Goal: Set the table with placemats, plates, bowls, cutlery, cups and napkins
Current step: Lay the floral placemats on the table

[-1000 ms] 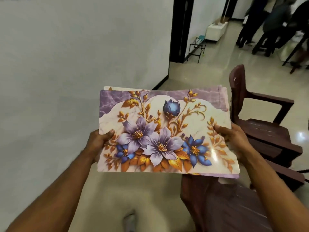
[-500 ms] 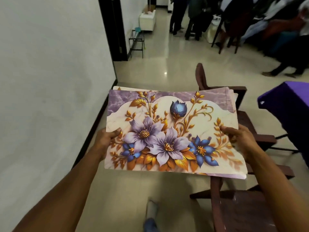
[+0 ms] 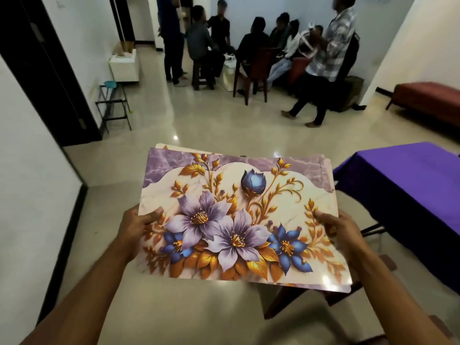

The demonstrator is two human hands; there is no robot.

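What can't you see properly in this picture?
- How many placemats are in the stack: head view, the top one covers the rest.
- The table under the purple cloth: cut off by the right edge.
- Left hand and right hand fingers: hidden beneath the stack.
- The chair below: mostly covered by the mats.

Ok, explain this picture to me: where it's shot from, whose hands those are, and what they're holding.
There is no machine here. The camera sits on a person's head, looking forward and down, so the two arms are their own. The left hand and right hand grip the side edges of a stack of placemats printed with purple and blue flowers. More mat edges peek out behind the top one. To the right stands a table under a purple cloth; nothing shows on the visible part. People gather at the far end.
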